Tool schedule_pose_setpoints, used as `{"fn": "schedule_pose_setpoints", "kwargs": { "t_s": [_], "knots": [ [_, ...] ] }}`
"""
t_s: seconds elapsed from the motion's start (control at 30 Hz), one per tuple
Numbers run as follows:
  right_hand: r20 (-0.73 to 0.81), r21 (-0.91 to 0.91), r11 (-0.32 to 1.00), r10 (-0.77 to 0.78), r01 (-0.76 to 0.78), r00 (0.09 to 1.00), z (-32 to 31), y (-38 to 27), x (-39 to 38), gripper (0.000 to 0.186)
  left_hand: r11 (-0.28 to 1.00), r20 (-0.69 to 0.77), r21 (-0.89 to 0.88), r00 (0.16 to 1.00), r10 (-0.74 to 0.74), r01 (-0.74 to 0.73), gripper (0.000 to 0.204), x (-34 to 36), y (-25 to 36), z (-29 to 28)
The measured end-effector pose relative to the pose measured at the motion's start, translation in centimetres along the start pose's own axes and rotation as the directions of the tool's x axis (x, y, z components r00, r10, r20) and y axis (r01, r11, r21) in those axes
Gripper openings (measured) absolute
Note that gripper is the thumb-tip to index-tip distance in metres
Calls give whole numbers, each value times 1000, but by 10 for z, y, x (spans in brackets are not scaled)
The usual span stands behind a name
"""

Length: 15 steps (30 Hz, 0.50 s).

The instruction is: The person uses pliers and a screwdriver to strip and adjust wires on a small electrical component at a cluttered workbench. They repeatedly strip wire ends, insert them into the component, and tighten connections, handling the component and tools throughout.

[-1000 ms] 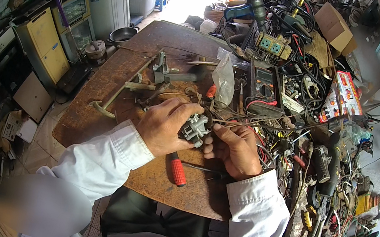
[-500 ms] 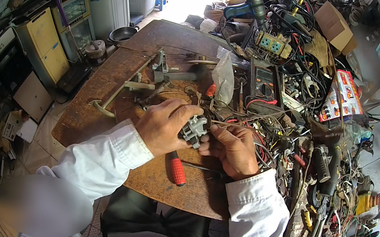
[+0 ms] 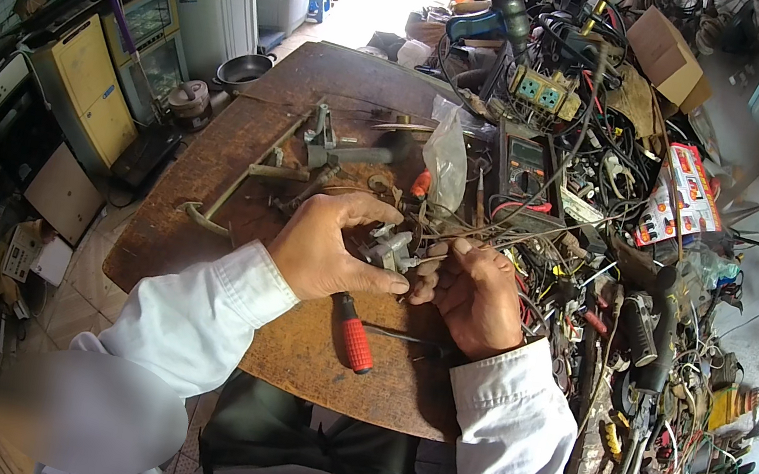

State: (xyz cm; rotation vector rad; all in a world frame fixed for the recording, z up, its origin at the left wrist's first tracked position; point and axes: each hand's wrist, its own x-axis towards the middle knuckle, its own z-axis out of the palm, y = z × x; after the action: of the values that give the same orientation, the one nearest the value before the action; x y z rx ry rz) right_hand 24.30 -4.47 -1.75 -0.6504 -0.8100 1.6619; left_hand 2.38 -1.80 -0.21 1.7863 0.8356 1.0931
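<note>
My left hand (image 3: 323, 242) curls round a small grey cast-metal part (image 3: 391, 248), with the thumb along its near side and the fingers over the far side. Close to the part's right side is my right hand (image 3: 476, 295), its fingers bent and drawn together. A thin pale piece shows between the part and those fingertips; what exactly they pinch is too small to make out. On the wooden table just below my left hand lies a screwdriver (image 3: 355, 342) with a red and black handle. A thin dark rod (image 3: 403, 335) lies beside it.
A hammer (image 3: 353, 155), a metal bracket (image 3: 320, 128) and a long thin rod (image 3: 248, 178) lie beyond my hands on the wooden table (image 3: 184, 248). A clear plastic bag (image 3: 446, 163) and a multimeter (image 3: 524, 161) stand farther right. Tangled wires and tools (image 3: 589, 315) crowd the right side.
The metal part has turned in my left hand, whose thumb now lies lower, along the near side. My right fingers have shifted slightly and curled differently beside the part.
</note>
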Motion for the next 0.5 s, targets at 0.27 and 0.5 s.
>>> {"fn": "schedule_pose_setpoints", "kwargs": {
  "t_s": [0.27,0.5],
  "knots": [
    [136,-204,967,-125,151,983,9,1,-3,13,993,69,-97,996,-56,62,68,1,0,-3],
    [114,-239,947,-192,215,975,10,6,-2,12,999,42,-14,999,-34,35,63,1,5,0]
  ]
}}
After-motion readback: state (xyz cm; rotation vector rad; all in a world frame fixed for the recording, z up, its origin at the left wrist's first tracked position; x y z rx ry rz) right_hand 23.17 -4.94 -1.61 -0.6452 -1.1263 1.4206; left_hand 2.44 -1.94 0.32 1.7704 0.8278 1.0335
